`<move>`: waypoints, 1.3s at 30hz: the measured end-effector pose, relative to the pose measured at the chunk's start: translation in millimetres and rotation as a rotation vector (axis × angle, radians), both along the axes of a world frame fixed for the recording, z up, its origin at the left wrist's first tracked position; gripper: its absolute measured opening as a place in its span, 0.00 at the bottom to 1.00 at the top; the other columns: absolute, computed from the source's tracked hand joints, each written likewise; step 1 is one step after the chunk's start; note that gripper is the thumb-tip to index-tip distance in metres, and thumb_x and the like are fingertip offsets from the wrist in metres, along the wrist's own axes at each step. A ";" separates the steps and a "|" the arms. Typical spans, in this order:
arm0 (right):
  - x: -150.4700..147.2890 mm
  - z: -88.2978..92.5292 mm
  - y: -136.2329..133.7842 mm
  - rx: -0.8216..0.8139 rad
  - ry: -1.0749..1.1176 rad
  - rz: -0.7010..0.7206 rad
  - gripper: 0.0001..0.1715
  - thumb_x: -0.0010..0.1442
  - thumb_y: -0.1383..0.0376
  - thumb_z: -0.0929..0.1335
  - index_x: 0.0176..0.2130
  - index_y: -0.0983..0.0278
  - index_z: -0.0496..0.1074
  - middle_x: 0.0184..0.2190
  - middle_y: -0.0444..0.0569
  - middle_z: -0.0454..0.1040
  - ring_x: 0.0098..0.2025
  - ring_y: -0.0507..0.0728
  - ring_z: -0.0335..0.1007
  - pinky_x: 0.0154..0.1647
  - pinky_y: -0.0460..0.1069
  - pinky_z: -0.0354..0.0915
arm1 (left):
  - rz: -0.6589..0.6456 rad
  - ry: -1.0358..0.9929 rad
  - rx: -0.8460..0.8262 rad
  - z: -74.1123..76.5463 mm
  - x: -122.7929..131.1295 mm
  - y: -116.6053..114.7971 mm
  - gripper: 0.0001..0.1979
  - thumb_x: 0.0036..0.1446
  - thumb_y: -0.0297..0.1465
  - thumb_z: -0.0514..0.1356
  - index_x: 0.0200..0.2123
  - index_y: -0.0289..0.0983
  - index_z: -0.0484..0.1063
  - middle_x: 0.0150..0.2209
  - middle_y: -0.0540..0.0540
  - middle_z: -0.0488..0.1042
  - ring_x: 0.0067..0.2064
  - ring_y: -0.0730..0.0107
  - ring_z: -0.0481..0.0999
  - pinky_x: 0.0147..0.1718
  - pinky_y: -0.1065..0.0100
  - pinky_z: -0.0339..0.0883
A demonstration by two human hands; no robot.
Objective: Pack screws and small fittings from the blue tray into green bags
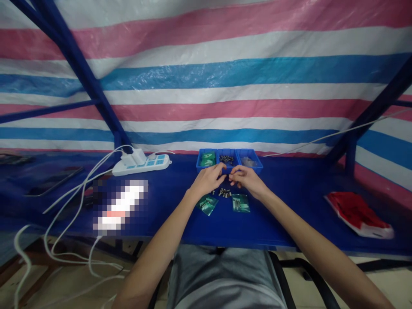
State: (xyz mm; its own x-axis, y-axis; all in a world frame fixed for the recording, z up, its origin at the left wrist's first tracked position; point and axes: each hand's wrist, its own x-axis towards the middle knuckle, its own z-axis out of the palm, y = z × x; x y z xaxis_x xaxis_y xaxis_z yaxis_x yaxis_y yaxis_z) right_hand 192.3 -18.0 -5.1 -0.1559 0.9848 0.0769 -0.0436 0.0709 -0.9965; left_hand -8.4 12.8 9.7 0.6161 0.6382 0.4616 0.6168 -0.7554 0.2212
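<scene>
Record left hand (209, 177) just in front of the blue tray (259, 165), curled, with a gap between thumb and index finger

Record right hand (250, 178) also just in front of the blue tray, toward its right compartment, with thumb and fingertips drawn close; cannot tell whether clamped on a small part

Find small dark-and-silver parts (225, 193) in a cluster on the blue table (280, 206), in front of the blue tray's middle compartment and apart from its near wall

Find left green packet (209, 206) in front of the blue tray's left compartment, partly behind left forearm (169, 236), with slim pale pieces inside

Find right green packet (240, 203) flat in front of the blue tray, right of its centre, with slim metallic pieces inside

Inside the blue tray, count three compartments: green packets (208, 159) in the left, similar loose parts (227, 159) in the middle, clear plastic (249, 162) in the right

Left of the blue tray, note white power strip (141, 168) with plugs (139, 156) seated, white cables (84, 184), and a pixelated patch (120, 208), unreadable

Well right of the blue tray, note red-and-white package (358, 212)

Behind the blue tray, note striped sheet (225, 77) and blue frame (82, 77)
</scene>
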 end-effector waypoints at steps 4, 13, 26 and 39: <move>3.3 -1.9 6.0 0.004 0.074 -0.084 0.20 0.47 0.57 0.77 0.36 0.63 0.72 0.28 0.48 0.79 0.30 0.56 0.77 0.22 0.44 0.61 | 0.042 0.008 0.041 2.4 -1.0 -0.2 0.10 0.67 0.32 0.53 0.51 0.38 0.65 0.39 0.46 0.75 0.36 0.65 0.76 0.31 0.67 0.64; 5.7 11.5 2.4 0.042 0.132 -0.015 0.30 0.56 0.55 0.73 0.57 0.55 0.70 0.56 0.54 0.74 0.47 0.61 0.77 0.28 0.45 0.67 | 0.096 0.059 0.048 5.9 -3.8 -1.8 0.09 0.68 0.31 0.52 0.49 0.38 0.66 0.44 0.44 0.75 0.39 0.65 0.76 0.35 0.67 0.66; 9.9 7.1 -2.5 0.211 -0.623 0.257 0.18 0.56 0.56 0.73 0.42 0.65 0.76 0.35 0.49 0.78 0.36 0.56 0.73 0.38 0.49 0.67 | 0.062 0.082 -0.044 7.6 -5.8 1.2 0.08 0.66 0.30 0.53 0.44 0.38 0.71 0.38 0.46 0.75 0.35 0.67 0.73 0.31 0.68 0.61; 26.0 15.1 -4.2 0.299 -0.927 0.412 0.34 0.46 0.50 0.78 0.48 0.64 0.75 0.42 0.52 0.74 0.43 0.60 0.70 0.42 0.51 0.65 | -0.041 0.051 -0.716 16.5 -42.0 19.9 0.24 0.50 0.46 0.68 0.47 0.38 0.76 0.34 0.47 0.76 0.34 0.66 0.75 0.32 0.69 0.63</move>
